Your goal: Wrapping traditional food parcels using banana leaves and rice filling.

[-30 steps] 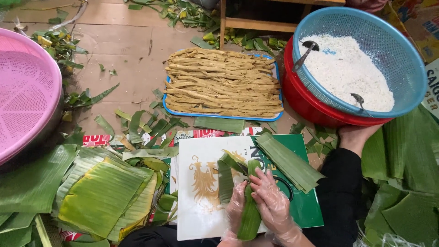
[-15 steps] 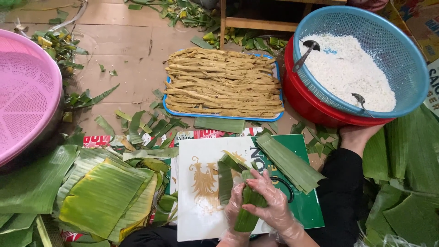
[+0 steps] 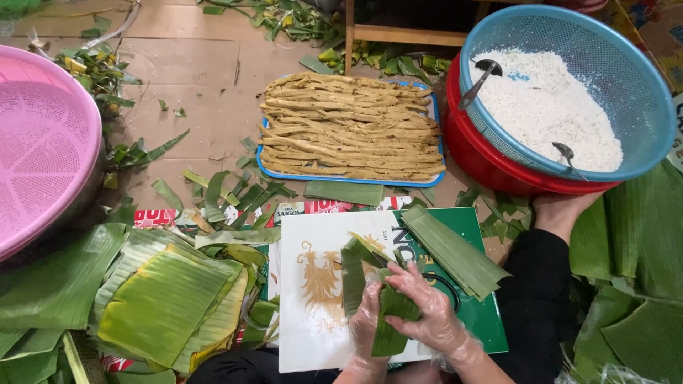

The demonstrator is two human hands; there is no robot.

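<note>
Folded green leaf strip (image 3: 390,313), perhaps banana

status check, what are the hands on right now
Left hand and right hand both gripping a folded green leaf strip. Over white card. Cut leaf stack beside it, nothing blocking.

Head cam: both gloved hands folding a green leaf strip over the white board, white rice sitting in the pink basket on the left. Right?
One thing is off: the white rice sits in the blue basket at the upper right, not in the pink basket, as the head view shows. The rest holds: the left hand and right hand, both gloved, fold a green leaf strip over the white board.
</note>
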